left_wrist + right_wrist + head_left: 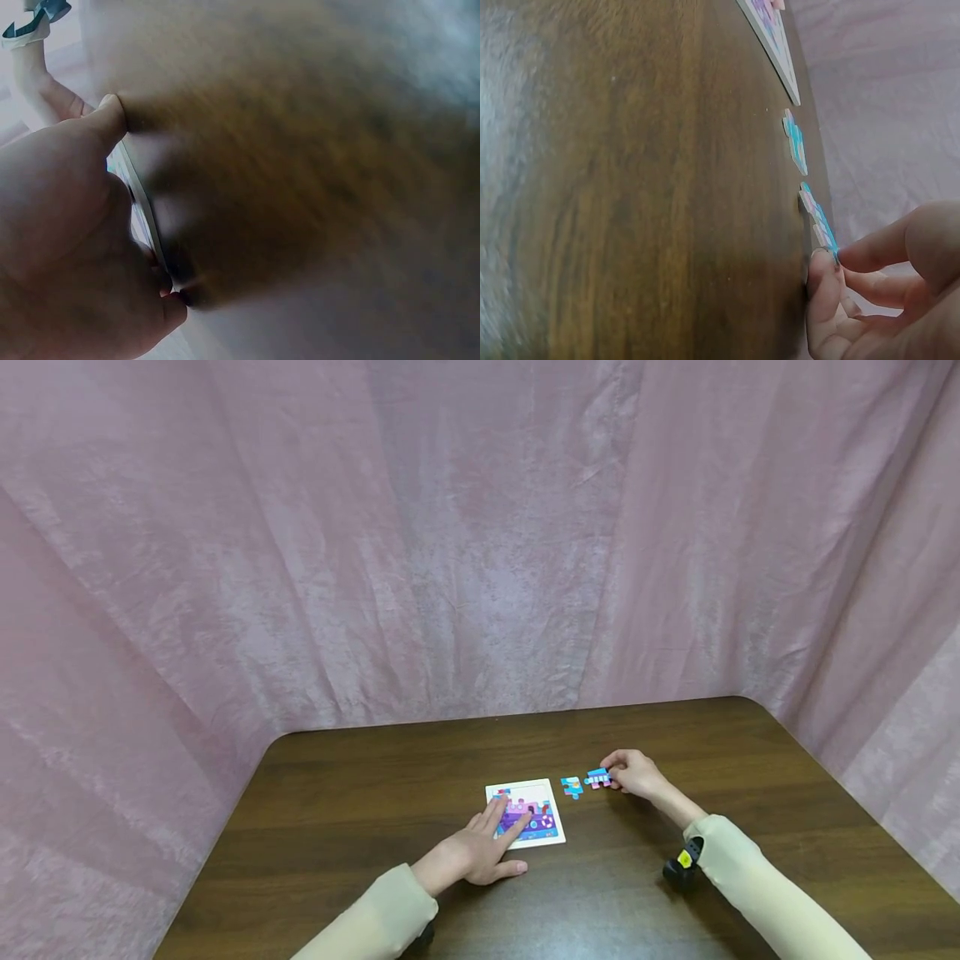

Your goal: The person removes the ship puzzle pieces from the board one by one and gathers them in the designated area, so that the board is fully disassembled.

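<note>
A jigsaw puzzle (553,833) in a white frame lies on the table, partly filled with a purple and pink boat picture. My left hand (483,850) rests on its left part with fingers spread and straight, covering some of the picture. To the right of the frame, my right hand (636,774) pinches the edge of a blue and pink puzzle piece (597,778) between thumb and fingers. In the right wrist view that piece (819,217) is tilted slightly off the table. Between it and the frame lies a second puzzle piece (572,787), light blue with orange.
The brown wooden table (360,793) has rounded far corners. Behind it hangs a pink velvet curtain (480,543). A dark wrist device (681,867) is strapped below the right sleeve.
</note>
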### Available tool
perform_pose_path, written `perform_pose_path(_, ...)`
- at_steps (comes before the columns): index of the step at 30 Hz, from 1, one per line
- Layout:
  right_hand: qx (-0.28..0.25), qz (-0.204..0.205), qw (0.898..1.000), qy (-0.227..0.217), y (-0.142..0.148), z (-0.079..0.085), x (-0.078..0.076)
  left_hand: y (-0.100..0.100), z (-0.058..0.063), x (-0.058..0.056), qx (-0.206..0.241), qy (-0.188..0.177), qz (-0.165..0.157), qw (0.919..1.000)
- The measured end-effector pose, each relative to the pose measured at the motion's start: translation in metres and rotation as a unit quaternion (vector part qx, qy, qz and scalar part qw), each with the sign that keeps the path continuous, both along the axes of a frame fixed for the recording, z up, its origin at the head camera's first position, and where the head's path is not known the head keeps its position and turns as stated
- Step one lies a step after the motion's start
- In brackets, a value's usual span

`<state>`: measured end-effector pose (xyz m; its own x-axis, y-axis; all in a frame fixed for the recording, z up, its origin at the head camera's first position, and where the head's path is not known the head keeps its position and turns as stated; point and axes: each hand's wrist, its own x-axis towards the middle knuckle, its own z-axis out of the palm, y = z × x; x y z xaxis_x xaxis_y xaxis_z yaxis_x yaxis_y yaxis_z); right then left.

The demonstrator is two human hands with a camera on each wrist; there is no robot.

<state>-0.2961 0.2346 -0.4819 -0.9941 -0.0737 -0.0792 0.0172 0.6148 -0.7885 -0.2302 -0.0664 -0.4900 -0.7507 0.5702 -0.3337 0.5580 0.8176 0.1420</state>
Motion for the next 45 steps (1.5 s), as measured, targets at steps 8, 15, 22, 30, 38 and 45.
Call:
perform_pose_path(8,0.032,0.004,0.999,0.011,0.0,-0.001,0.0,0.003,0.014,0.008,-0.019,-0.007,0.005,0.9998)
perform_pose_path(15,0.047,0.012,0.999,0.019,0.0,0.002,-0.001,0.003,0.014,0.005,-0.018,-0.006,0.006,0.9998)
perform_pose_path(22,0.043,0.009,0.999,0.033,0.001,0.002,0.0,0.001,0.003,0.0,-0.016,-0.002,-0.002,0.9999)
perform_pose_path(30,0.071,0.022,0.992,0.103,-0.007,0.006,0.001,0.002,0.014,0.006,-0.021,0.004,0.003,0.9998)
perform_pose_path(38,0.07,0.017,0.993,0.097,-0.021,0.009,0.003,0.002,0.014,0.007,-0.025,0.019,-0.004,0.9995)
perform_pose_path(45,0.029,0.065,0.994,0.088,-0.031,0.009,0.005,0.003,0.013,0.007,-0.021,0.011,0.0,0.9997)
